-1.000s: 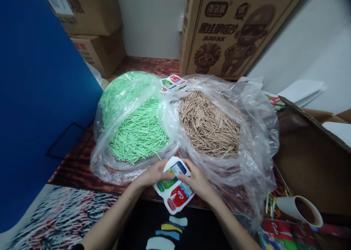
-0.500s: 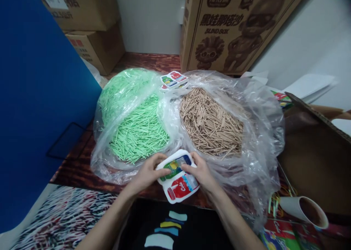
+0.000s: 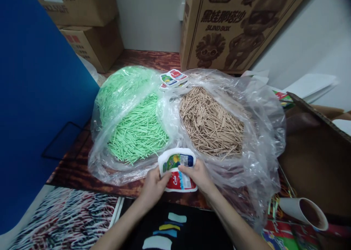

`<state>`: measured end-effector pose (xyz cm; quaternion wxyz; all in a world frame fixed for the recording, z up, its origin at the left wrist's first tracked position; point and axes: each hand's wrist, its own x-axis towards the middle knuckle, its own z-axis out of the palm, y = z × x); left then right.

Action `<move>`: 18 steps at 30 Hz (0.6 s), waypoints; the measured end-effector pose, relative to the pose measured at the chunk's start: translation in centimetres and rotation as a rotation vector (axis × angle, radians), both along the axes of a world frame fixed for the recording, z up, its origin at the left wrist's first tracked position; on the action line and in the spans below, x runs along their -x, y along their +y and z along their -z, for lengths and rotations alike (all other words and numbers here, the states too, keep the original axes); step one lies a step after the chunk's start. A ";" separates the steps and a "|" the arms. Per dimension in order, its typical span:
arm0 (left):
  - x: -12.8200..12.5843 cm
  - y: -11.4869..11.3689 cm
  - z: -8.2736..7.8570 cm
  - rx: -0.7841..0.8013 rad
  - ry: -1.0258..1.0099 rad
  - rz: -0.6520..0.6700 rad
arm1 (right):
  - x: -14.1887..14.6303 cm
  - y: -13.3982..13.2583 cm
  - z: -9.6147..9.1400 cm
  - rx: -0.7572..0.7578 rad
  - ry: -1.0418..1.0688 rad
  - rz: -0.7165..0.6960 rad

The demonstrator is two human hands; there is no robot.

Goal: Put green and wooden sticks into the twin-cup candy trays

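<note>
Between my two hands is a white-edged, bottle-shaped packet point(image 3: 172, 182) printed with a green-and-blue picture above a red "Cola" picture. My left hand point(image 3: 154, 184) grips its lower left edge, thumb on the front. On the right side my right hand point(image 3: 201, 175) holds it with the thumb across the printed face. The fingers behind it are hidden. Just beyond lie two clear plastic bags, one full of light green sticks point(image 3: 141, 129), the other of brown sticks point(image 3: 212, 122). Similar printed packets point(image 3: 174, 77) rest at the back between the bags.
At the back stand a large printed cardboard box point(image 3: 216, 27) and stacked cartons point(image 3: 93, 41). To the right are an open brown box point(image 3: 318, 151), a tilted paper cup point(image 3: 304, 211) and rubber bands. A blue panel point(image 3: 41, 96) borders the left side.
The packet has turned from a slant to nearly level between my hands. My left hand has slid down to its lower left edge, and my right thumb still presses its front.
</note>
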<state>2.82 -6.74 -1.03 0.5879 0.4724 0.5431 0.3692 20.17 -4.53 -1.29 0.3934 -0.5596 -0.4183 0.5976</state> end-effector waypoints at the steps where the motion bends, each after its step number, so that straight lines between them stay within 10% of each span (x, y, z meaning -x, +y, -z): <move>1: -0.5 -0.3 0.0 -0.056 0.078 -0.048 | 0.5 -0.1 0.1 -0.089 -0.136 0.016; 7: -2.9 -0.9 -0.7 -0.179 0.207 -0.197 | 4.0 -0.4 -1.3 -0.593 -0.832 0.117; 18: -4.3 -2.0 -1.7 -0.109 -0.038 -0.220 | 3.7 0.8 -3.9 -0.758 -0.909 -0.098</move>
